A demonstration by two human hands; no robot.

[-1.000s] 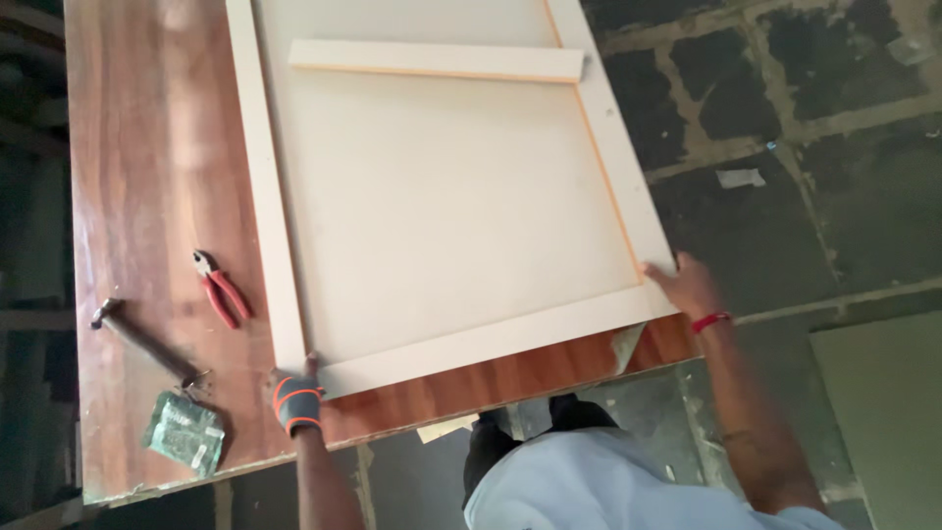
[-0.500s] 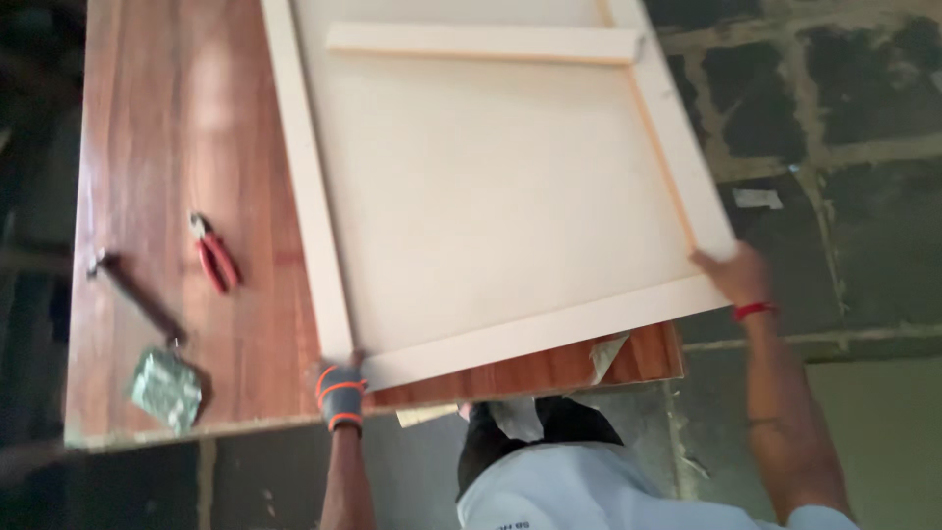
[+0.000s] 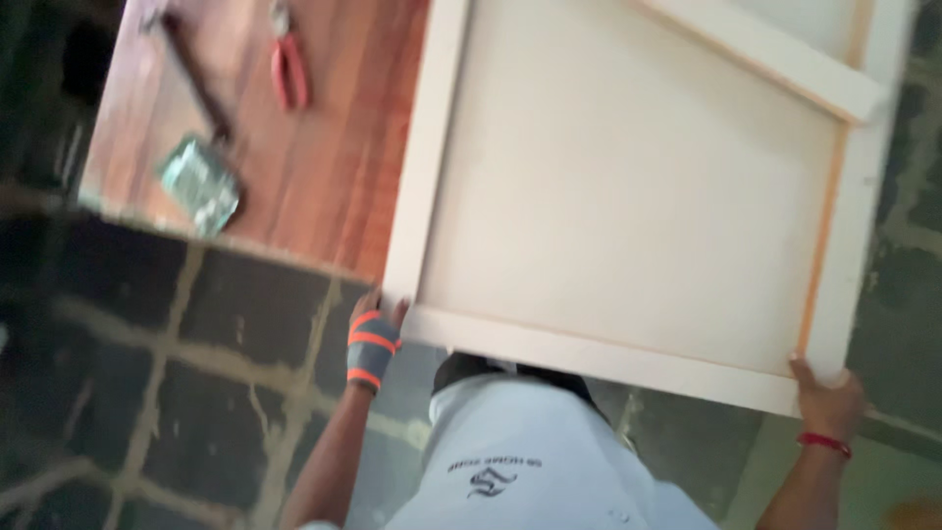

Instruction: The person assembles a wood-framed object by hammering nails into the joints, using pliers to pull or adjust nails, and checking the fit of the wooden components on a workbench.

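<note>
A large pale wooden frame with a cream canvas panel [image 3: 638,186] fills the upper right of the head view, tilted and blurred. It has a cross bar [image 3: 765,54] near the top. My left hand [image 3: 376,324], with a grey and orange wrap on the wrist, grips the frame's near left corner. My right hand [image 3: 827,397], with a red band on the wrist, grips the near right corner. The frame overhangs the near edge of a reddish wooden table [image 3: 324,186].
Red-handled pliers [image 3: 287,69], a hammer [image 3: 191,69] and a small shiny greenish packet [image 3: 201,185] lie on the table's left part. Dark stone floor [image 3: 177,383] with pale joints lies below. My light shirt [image 3: 520,461] shows at the bottom.
The frame has been pulled toward me and to the right, past the table's near edge. The view has swung, so the table and tools now sit at upper left. Both hands keep their corners.
</note>
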